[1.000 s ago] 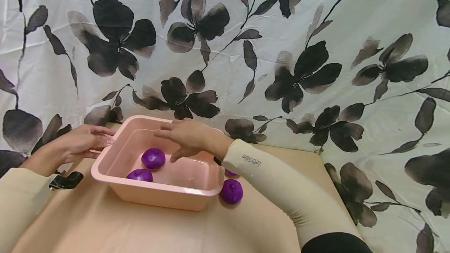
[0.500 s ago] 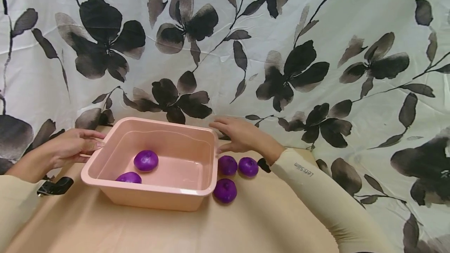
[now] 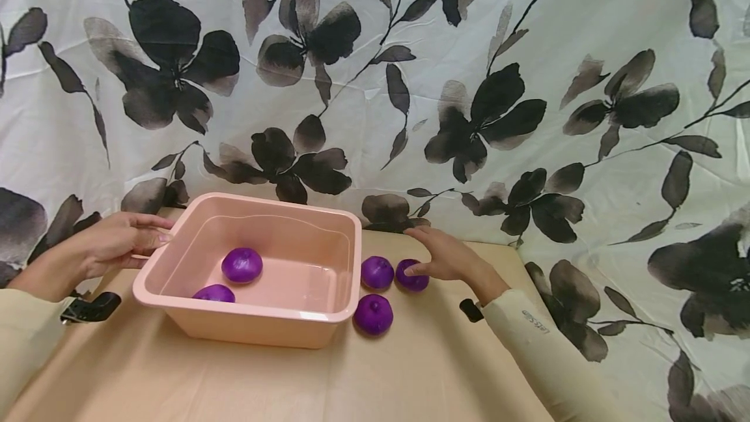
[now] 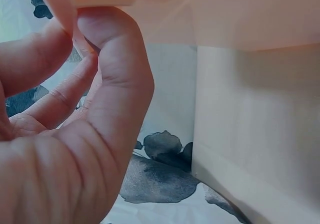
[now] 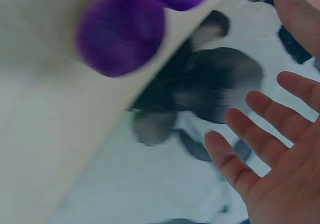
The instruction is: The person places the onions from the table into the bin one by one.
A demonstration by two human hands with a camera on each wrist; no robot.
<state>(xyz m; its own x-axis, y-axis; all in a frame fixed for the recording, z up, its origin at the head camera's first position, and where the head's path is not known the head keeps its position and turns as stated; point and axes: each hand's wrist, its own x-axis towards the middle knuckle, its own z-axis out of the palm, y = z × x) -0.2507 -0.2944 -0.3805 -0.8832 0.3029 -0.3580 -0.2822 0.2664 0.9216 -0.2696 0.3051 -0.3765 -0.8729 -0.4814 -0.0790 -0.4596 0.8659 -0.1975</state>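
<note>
A pink plastic basin [image 3: 252,328] stands on the table, slightly tilted in the head view. My left hand [image 3: 120,246] pinches its left rim between thumb and fingers; the left wrist view shows the thumb [image 4: 122,74] right under the rim. Two purple onions [image 3: 243,266] lie inside, one partly hidden by the front wall. Outside, by the basin's right side, sit a purple onion [image 3: 377,273] and a nearer one [image 3: 374,315]. My right hand [image 3: 448,259], fingers spread and holding nothing, hovers over the rightmost onion [image 3: 412,277], its thumb overlapping it.
The light tan table [image 3: 293,383] ends at the back against a white floral curtain [image 3: 375,83], which also hangs along the right side. Black wrist cameras sit on the left wrist [image 3: 90,308] and the right wrist [image 3: 471,310].
My right hand has come out from over the basin, moving right past its rim to the rightmost onion. The outside onions now show fully. My left hand stays at the left rim.
</note>
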